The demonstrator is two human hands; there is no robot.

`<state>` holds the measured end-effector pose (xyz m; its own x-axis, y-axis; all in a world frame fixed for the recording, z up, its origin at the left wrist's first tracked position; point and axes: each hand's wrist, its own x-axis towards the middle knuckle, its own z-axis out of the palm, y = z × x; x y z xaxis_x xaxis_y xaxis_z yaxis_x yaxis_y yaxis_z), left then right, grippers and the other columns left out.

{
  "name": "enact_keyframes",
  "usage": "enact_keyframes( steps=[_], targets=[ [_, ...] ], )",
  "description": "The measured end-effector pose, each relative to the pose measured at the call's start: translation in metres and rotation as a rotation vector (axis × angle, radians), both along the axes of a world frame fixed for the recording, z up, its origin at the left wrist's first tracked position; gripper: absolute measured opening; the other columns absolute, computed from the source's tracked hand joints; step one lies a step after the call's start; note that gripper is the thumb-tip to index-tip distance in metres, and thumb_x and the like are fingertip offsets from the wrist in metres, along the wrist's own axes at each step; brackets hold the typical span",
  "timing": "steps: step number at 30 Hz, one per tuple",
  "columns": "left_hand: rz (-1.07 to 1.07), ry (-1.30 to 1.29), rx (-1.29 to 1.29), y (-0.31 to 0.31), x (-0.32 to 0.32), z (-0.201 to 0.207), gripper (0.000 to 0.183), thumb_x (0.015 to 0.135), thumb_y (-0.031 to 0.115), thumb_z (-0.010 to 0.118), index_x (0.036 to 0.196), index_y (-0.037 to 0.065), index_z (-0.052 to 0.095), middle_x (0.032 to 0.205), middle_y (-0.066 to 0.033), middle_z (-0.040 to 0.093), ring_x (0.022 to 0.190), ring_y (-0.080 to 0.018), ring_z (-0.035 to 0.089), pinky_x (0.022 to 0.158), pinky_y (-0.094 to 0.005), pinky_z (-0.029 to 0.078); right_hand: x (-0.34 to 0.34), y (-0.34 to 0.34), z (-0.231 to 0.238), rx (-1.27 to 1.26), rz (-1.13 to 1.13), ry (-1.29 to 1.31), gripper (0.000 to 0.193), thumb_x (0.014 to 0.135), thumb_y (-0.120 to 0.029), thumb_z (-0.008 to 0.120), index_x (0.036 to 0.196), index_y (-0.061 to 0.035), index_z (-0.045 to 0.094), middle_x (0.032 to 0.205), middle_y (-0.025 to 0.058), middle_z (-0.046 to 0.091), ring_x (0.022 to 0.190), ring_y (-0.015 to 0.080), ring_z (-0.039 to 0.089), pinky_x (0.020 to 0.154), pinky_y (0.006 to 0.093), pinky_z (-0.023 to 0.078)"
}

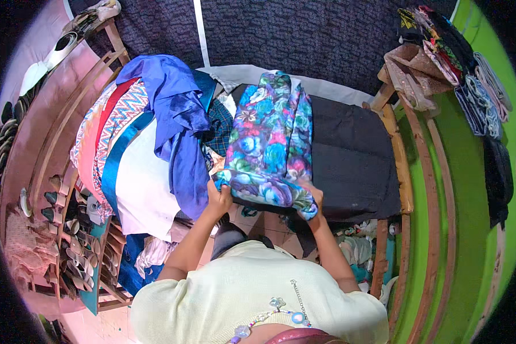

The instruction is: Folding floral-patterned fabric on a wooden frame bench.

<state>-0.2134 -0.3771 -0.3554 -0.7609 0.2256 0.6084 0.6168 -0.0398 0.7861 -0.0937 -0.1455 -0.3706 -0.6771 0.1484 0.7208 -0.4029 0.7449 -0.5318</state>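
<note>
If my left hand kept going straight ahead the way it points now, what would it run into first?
The left hand already grips the near edge of the floral cloth. Going straight on, it would probably push into that cloth first, though the blue garment hangs close beside it; depth is unclear.

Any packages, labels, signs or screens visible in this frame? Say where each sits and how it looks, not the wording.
None that can be made out. Only cloth shows: both hands hold a floral garment on a black-covered table, with a clothes pile at the left.
</note>
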Motion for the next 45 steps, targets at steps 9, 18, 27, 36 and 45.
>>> enact_keyframes(
  steps=[9,18,27,36,45],
  targets=[
    [-0.064,-0.399,-0.354,0.011,-0.029,0.038,0.04,0.087,0.035,0.04,0.107,0.0,0.038,0.09,-0.0167,0.051,0.085,-0.0255,0.05,0.078,-0.0337,0.038,-0.012,-0.007,0.021,-0.545,-0.213,-0.539,0.035,0.074,-0.027,0.061,0.092,0.0032,0.054,0.086,0.0151,0.06,0.08,0.0255,0.057,0.071,0.0348,0.043],
    [-0.202,-0.416,-0.357,0.008,-0.042,-0.003,0.082,0.071,0.034,0.064,0.127,-0.001,0.015,0.12,-0.0235,0.033,0.114,-0.0293,0.033,0.096,-0.036,0.026,-0.018,-0.013,-0.005,-0.559,-0.415,-0.448,0.061,0.079,-0.027,0.058,0.122,0.0032,0.028,0.117,0.023,0.042,0.106,0.0322,0.043,0.091,0.0377,0.032],
    [-0.205,0.133,-0.73,-0.026,-0.026,0.007,0.081,0.048,0.005,0.073,0.121,0.018,0.042,0.13,-0.0155,0.025,0.118,-0.0339,0.032,0.095,-0.0383,0.034,0.012,0.024,0.009,-0.027,-0.454,-0.325,0.036,0.075,0.002,0.045,0.11,-0.0076,0.047,0.114,0.0154,0.041,0.105,0.0337,0.041,0.089,0.0402,0.033],
    [-0.249,0.041,-0.713,-0.018,-0.034,0.021,0.071,0.054,0.002,0.07,0.119,0.018,0.045,0.126,-0.0109,0.035,0.112,-0.0315,0.039,0.091,-0.0378,0.037,-0.01,0.034,0.039,0.205,-0.265,-0.565,0.063,0.068,0.007,0.05,0.124,-0.0211,0.039,0.132,0.011,0.027,0.122,0.0322,0.026,0.1,0.0448,0.021],
    [-0.317,0.352,-0.669,-0.012,-0.036,0.048,0.044,0.058,0.015,0.066,0.101,0.012,0.057,0.115,-0.0085,0.049,0.115,-0.0292,0.037,0.101,-0.0463,0.019,-0.015,0.033,0.021,0.116,-0.066,-0.285,0.031,0.072,-0.015,0.057,0.101,-0.0047,0.057,0.111,0.0118,0.053,0.118,0.0248,0.037,0.102,0.0478,0.013]
  ],
)
